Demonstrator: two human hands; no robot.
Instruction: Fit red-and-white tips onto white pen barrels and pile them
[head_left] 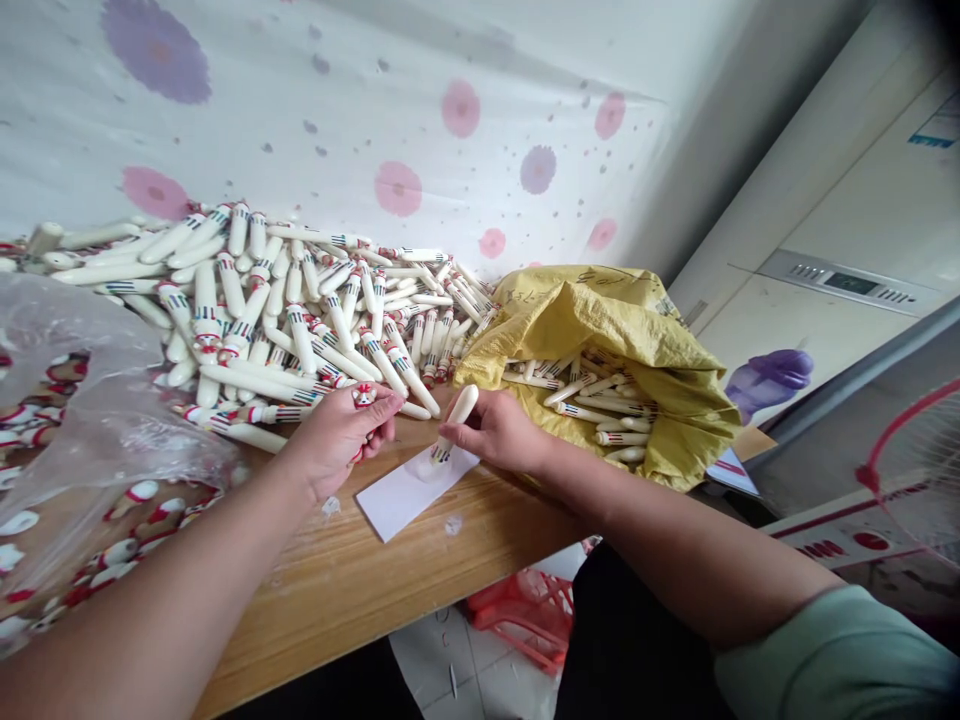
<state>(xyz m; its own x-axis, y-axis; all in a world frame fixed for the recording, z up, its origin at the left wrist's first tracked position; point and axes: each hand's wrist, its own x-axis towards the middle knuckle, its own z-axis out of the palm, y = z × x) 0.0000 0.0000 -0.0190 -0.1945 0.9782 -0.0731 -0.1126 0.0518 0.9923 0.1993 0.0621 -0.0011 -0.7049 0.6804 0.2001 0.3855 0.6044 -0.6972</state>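
My right hand point(499, 430) grips a cream-coloured pen point(463, 405), which tilts with its striped end down over a white pad point(409, 505) on the wooden table. A translucent smear shows on the pad by the pen's lower end. To the left, my left hand point(349, 435) is closed round small red-and-white figures; one shows at the thumb and red bits show below the fingers. Behind both hands lies a large heap of similar pens point(300, 320) with coloured stripes.
A yellow woven sack point(600, 310) holding more pens stands at the right. A clear plastic bag point(112, 400) with small red, white and brown figures is at the left. Below the table's front edge sits a red basket point(525, 610). A fan point(915, 460) stands far right.
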